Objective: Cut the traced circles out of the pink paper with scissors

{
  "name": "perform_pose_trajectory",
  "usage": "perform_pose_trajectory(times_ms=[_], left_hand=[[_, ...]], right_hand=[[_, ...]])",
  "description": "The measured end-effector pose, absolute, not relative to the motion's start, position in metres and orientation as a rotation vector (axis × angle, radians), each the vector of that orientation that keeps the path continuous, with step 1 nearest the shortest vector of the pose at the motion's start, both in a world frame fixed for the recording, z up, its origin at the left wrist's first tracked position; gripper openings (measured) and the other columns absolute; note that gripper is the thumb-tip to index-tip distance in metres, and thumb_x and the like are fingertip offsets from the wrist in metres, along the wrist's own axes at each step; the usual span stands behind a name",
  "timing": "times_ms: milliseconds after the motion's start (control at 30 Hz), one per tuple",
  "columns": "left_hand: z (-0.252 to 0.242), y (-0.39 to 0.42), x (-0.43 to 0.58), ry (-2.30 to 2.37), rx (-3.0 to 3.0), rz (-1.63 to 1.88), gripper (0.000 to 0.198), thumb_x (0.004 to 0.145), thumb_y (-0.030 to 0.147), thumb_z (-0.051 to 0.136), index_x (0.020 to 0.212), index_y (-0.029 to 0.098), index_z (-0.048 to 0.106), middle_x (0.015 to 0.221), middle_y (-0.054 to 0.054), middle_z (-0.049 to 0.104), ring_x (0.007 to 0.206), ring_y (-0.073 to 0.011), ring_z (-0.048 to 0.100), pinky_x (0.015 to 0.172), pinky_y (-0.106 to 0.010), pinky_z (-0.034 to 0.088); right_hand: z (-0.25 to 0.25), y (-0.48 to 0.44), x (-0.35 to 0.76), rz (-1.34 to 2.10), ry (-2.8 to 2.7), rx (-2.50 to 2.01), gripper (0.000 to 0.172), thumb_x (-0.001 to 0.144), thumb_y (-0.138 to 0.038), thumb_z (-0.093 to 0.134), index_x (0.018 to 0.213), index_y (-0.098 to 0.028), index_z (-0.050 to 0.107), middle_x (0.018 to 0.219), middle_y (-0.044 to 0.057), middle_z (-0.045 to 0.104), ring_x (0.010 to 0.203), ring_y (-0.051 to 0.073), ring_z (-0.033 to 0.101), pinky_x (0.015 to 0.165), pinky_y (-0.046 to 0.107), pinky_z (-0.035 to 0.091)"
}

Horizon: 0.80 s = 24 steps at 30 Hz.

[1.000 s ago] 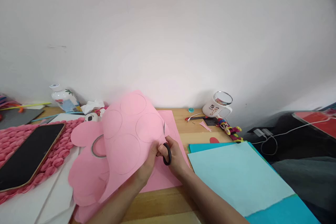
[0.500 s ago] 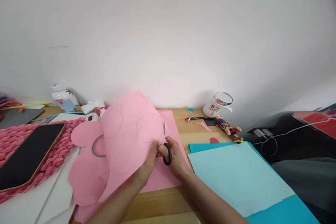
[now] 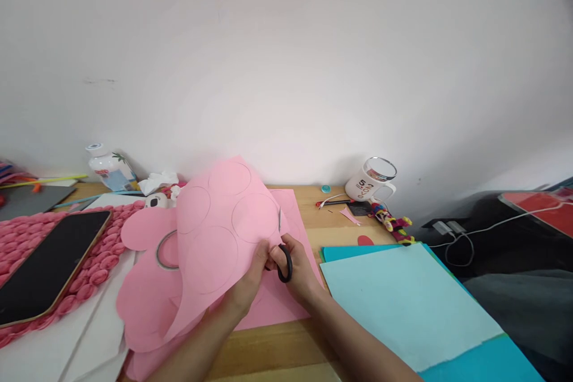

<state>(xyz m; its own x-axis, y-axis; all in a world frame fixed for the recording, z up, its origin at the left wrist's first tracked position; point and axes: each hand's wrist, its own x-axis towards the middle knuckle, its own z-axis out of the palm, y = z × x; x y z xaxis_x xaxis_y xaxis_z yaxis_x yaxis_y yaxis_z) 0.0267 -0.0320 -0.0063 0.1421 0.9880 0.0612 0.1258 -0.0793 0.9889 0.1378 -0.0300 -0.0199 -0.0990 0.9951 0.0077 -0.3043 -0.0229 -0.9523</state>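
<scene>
My left hand (image 3: 251, 277) pinches the lower right edge of a pink paper sheet (image 3: 212, 245), which is lifted and curved and bears several drawn circles. My right hand (image 3: 299, 265) grips black-handled scissors (image 3: 285, 271), thumb and fingers in the loops. The blade points up and lies at the sheet's right edge, beside one of the circles. Both hands nearly touch. Under them lies another pink sheet (image 3: 290, 304), partly covered. Left of the lifted sheet is a pink flower-shaped paper cut-out (image 3: 145, 292) with a ring at its middle.
A phone (image 3: 47, 268) rests on a pink bumpy mat (image 3: 101, 259) at left. Behind it stand a white bottle (image 3: 110, 167) and crumpled tissue (image 3: 159, 181). At right are a white mug (image 3: 364, 184), a colourful figurine (image 3: 391, 224), a pink scrap (image 3: 350, 215) and light blue paper (image 3: 407, 304).
The lifted pink sheet has shifted slightly, its lower left part curling a little more to the right. Both hands stay almost in place, and the scissors blade shows slightly differently.
</scene>
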Motion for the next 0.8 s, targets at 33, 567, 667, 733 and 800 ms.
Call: perform_pose_trajectory(times_ms=[33, 567, 667, 733, 800], left_hand=[[-0.005, -0.032, 0.027, 1.156, 1.432, 1.091, 0.044, 0.085, 0.049, 0.044, 0.055, 0.019, 0.056, 0.057, 0.000, 0.058, 0.060, -0.0143, 0.055, 0.070, -0.026, 0.047], [0.006, -0.027, 0.027, 1.261, 1.437, 1.250, 0.044, 0.079, 0.049, 0.051, 0.044, 0.022, 0.055, 0.046, 0.000, 0.059, 0.052, -0.0166, 0.059, 0.063, -0.029, 0.053], [0.003, -0.025, 0.025, 1.334, 1.508, 1.336, 0.030, 0.076, 0.044, 0.057, 0.058, 0.021, 0.064, 0.062, -0.002, 0.067, 0.065, -0.0187, 0.064, 0.077, -0.032, 0.053], [0.000, -0.025, 0.024, 1.366, 1.498, 1.376, 0.024, 0.074, 0.042, 0.060, 0.069, 0.020, 0.068, 0.075, -0.004, 0.070, 0.075, -0.0205, 0.065, 0.083, -0.034, 0.051], [-0.002, -0.025, 0.024, 1.339, 1.498, 1.353, 0.025, 0.076, 0.042, 0.058, 0.068, 0.020, 0.067, 0.073, -0.004, 0.070, 0.074, -0.0205, 0.065, 0.082, -0.034, 0.052]], right_hand=[[-0.019, -0.030, 0.137, 1.420, -1.038, -0.941, 0.022, 0.072, -0.023, 0.063, 0.064, -0.020, 0.042, 0.049, -0.008, 0.039, 0.048, 0.009, 0.034, 0.049, 0.022, 0.033], [-0.024, -0.029, 0.136, 1.406, -1.047, -1.018, 0.024, 0.070, -0.029, 0.066, 0.065, -0.020, 0.044, 0.050, -0.005, 0.049, 0.050, 0.012, 0.046, 0.052, 0.026, 0.039], [-0.019, -0.029, 0.140, 1.355, -1.073, -1.046, 0.024, 0.068, -0.033, 0.068, 0.069, -0.019, 0.049, 0.056, -0.003, 0.054, 0.056, 0.014, 0.049, 0.055, 0.026, 0.039], [-0.016, -0.029, 0.141, 1.332, -1.088, -1.053, 0.026, 0.067, -0.036, 0.069, 0.070, -0.018, 0.050, 0.057, -0.002, 0.055, 0.058, 0.015, 0.049, 0.053, 0.026, 0.038], [-0.015, -0.029, 0.142, 1.331, -1.098, -1.049, 0.027, 0.067, -0.039, 0.069, 0.073, -0.018, 0.053, 0.059, -0.002, 0.057, 0.060, 0.015, 0.050, 0.052, 0.025, 0.036]])
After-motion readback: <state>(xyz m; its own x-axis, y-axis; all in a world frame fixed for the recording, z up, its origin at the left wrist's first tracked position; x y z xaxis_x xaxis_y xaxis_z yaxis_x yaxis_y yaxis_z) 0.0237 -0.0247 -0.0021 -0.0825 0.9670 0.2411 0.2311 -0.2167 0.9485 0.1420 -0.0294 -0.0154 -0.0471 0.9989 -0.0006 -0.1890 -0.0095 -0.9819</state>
